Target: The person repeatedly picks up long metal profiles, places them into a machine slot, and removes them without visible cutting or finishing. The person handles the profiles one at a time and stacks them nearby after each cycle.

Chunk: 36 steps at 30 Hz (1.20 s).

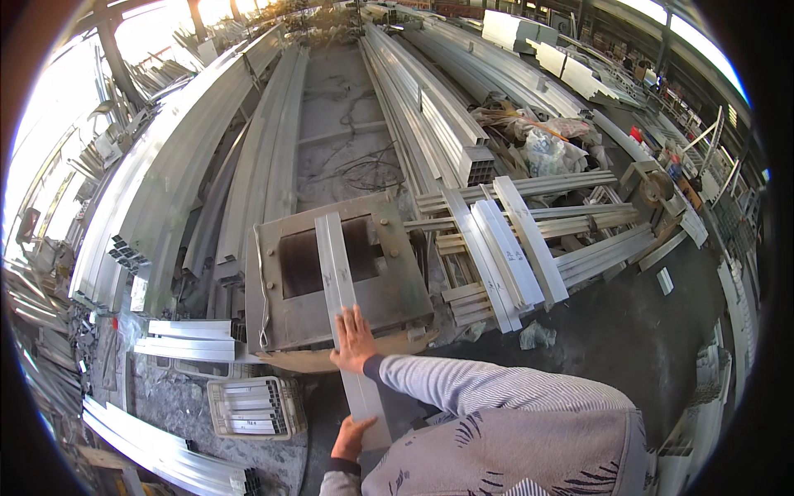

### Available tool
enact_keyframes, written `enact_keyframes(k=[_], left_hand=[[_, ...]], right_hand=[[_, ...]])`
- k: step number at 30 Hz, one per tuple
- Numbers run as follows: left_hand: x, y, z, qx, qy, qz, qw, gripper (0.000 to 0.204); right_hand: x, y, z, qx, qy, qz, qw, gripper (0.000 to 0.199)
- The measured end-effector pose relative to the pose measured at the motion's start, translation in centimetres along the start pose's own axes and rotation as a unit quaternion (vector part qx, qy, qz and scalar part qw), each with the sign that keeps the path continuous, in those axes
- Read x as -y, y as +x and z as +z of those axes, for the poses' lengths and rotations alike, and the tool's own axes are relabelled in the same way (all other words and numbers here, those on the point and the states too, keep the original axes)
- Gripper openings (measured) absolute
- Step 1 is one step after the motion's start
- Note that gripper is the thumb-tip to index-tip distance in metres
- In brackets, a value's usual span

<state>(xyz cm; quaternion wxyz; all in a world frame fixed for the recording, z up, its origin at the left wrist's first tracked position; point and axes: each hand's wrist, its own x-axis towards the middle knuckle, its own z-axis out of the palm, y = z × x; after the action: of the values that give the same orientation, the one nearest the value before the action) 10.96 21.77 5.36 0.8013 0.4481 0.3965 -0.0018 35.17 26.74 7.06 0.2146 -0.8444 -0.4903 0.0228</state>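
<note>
A long, flat silvery metal profile (335, 273) lies lengthwise over a worn grey metal machine table (397, 289), crossing the dark rectangular opening (303, 261) in its top. Its near end sticks out past the table's front edge toward me. My left hand (354, 438) grips that near end from the left side, thumb on top and fingers hidden underneath. Farther up, just at the table's front edge, my right hand (356, 341) lies on the profile's upper face with its fingers stretched out.
Right of the table, several white profiles (503, 256) lie across stacked bars. Long bundles of metal tubes (157, 190) run away on the left, others (430, 107) beyond. A crate of short cut pieces (285, 409) stands at lower left. Plastic bags (550, 153) lie at far right.
</note>
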Motion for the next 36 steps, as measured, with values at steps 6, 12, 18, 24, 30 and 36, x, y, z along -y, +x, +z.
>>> enact_keyframes(k=[6,12,18,24,30,36], left_hand=[[-11.4,11.2,2.0,0.003,-0.043,0.004,0.999,0.042],[-15.1,15.2,2.7,0.019,-0.046,0.004,0.999,0.045],[-9.3,11.1,1.8,0.01,-0.029,0.018,0.999,0.044],[-3.7,6.4,0.7,-0.002,-0.018,0.002,1.0,0.04],[0.1,2.3,0.7,-0.006,-0.024,0.013,1.0,0.042],[3.1,-0.5,0.3,-0.008,0.004,0.014,1.0,0.045]], right_hand=[[-5.0,15.1,-2.3,0.0,-0.018,0.018,1.0,0.094],[-7.2,19.8,-3.5,0.002,-0.017,0.03,0.999,0.093],[-4.9,13.1,-2.0,-0.014,-0.034,0.008,0.999,0.091],[-2.5,6.3,-2.0,0.023,-0.012,0.013,1.0,0.089],[-0.8,1.3,-1.4,0.018,-0.025,0.019,0.999,0.09],[0.3,-2.9,-0.6,0.02,-0.02,0.019,0.999,0.093]])
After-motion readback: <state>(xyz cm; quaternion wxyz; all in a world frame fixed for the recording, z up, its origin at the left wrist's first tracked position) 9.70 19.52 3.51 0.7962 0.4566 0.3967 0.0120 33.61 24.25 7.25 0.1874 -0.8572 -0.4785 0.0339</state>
